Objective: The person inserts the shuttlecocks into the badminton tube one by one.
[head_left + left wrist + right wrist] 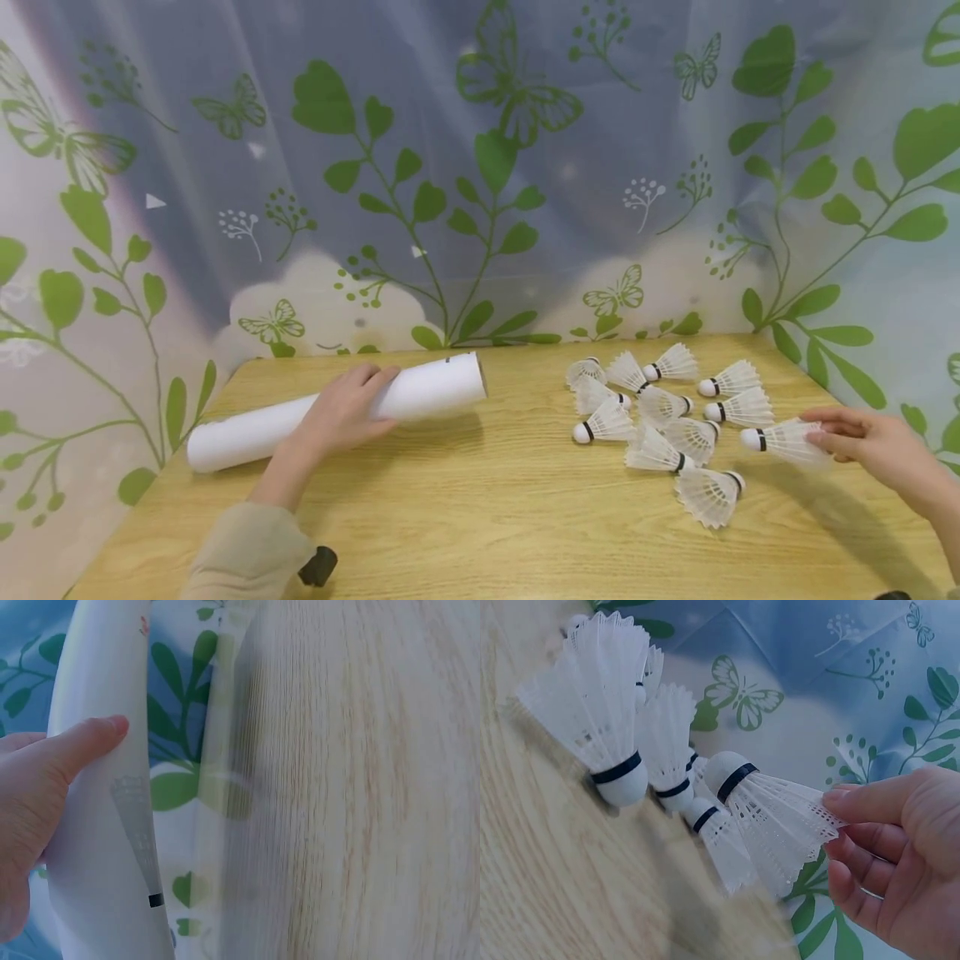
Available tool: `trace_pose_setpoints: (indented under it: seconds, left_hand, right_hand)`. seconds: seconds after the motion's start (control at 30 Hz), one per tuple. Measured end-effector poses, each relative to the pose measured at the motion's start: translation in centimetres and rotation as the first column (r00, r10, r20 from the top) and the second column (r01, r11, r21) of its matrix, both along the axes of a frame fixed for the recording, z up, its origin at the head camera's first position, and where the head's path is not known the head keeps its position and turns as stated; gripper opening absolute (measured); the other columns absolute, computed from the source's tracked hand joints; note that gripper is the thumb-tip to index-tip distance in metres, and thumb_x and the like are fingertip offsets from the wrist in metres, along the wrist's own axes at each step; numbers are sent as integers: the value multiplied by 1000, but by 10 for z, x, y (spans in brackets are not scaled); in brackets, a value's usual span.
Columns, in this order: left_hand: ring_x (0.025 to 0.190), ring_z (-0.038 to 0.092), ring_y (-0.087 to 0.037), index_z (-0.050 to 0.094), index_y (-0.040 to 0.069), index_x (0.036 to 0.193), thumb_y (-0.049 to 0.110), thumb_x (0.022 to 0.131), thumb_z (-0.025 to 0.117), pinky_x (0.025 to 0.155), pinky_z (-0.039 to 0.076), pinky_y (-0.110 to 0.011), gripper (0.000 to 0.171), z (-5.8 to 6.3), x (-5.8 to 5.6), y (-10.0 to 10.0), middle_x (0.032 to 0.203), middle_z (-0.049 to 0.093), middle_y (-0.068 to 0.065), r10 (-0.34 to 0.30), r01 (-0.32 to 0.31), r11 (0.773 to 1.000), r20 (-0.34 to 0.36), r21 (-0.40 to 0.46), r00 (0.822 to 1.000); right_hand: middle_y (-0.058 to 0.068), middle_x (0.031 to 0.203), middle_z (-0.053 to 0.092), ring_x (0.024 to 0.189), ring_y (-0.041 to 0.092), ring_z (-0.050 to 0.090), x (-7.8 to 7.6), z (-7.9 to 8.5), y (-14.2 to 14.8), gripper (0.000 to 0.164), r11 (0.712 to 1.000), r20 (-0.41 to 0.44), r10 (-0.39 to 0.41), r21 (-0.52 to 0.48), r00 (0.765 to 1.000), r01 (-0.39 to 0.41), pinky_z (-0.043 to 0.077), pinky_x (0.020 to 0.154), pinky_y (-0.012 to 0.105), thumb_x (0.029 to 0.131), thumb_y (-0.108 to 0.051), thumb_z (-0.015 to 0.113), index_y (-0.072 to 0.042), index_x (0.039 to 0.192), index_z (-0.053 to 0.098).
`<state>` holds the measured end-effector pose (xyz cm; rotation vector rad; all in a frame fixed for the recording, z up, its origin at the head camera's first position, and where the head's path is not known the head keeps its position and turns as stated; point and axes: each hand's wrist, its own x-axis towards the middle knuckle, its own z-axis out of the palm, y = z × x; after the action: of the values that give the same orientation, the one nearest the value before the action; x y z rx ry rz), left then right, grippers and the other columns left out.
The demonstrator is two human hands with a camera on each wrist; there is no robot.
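My left hand (pixel 348 408) grips a white shuttlecock tube (pixel 431 390) around its middle, thumb laid along the wall in the left wrist view. The tube slants over the left of the table, its right end higher and casting a shadow. By the edge of its feather skirt, my right hand (pixel 873 442) pinches a white shuttlecock (pixel 783 439) between thumb and fingers. That shuttlecock's rounded, black-banded cork (pixel 727 771) points left, away from the palm. Just left of it lie several loose shuttlecocks (pixel 667 406), facing various ways.
The wood-grain table (pixel 487 517) reaches back to a curtain (pixel 420 167) printed with green leaves and butterflies. Below the left sleeve (pixel 247 550) a small black object (pixel 318 567) shows at the wrist.
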<state>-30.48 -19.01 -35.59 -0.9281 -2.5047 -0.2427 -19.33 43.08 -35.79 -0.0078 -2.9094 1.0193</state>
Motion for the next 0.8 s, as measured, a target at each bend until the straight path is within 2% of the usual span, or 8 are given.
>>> trace_pose_setpoints:
  seconds: [0.13, 0.27, 0.37, 0.5, 0.63, 0.8]
  left_hand:
    - [91, 55, -29, 50, 2, 127, 30, 70, 81, 77, 48, -43, 71, 3, 3, 6, 107, 54, -15, -39, 39, 999, -24, 16, 999]
    - [89, 55, -29, 50, 2, 127, 29, 70, 81, 76, 49, -43, 71, 5, 5, 12, 106, 54, -16, -67, 68, 997, -46, 24, 997]
    - [91, 55, -30, 49, 1, 127, 29, 70, 81, 77, 48, -43, 71, 5, 6, 15, 108, 53, -17, -79, 81, 996, -62, 34, 995]
    - [97, 55, -34, 49, -1, 126, 28, 70, 81, 82, 48, -45, 71, 6, 7, 20, 113, 53, -19, -102, 107, 993, -104, 47, 989]
    - [101, 54, -35, 50, 0, 126, 28, 69, 82, 85, 46, -46, 71, 8, 7, 24, 116, 54, -19, -128, 135, 990, -147, 37, 981]
    - [102, 54, -35, 49, 0, 128, 27, 70, 81, 86, 46, -47, 72, 6, 8, 28, 117, 55, -19, -157, 163, 986, -175, 22, 972]
  right_hand:
    - [32, 120, 52, 77, -9, 51, -1, 8, -7, 59, 1000, -5, 2, -5, 1000, -3, 51, 67, 36, 94, -36, 54, 11, 129, 43]
    - [30, 118, 55, 80, 6, 57, -1, 17, -19, 58, 1000, -16, 5, 14, 1000, -5, 49, 68, 43, 93, -36, 54, 8, 129, 45]
    - [26, 115, 59, 81, 12, 58, -4, 24, -29, 56, 1000, -35, 17, 14, 999, -16, 48, 67, 40, 93, -36, 55, 6, 129, 47]
    - [15, 114, 61, 80, 1, 57, -12, 32, -43, 51, 998, -78, 53, -33, 996, -56, 47, 67, 33, 92, -33, 57, 4, 127, 50]
    - [4, 110, 62, 82, 1, 57, -19, 37, -60, 47, 992, -115, 94, -76, 989, -103, 48, 68, 31, 92, -30, 58, 2, 125, 52]
    - [15, 116, 60, 87, -1, 57, -30, 40, -86, 45, 978, -135, 148, -129, 980, -166, 49, 71, 26, 92, -27, 59, 3, 124, 53]
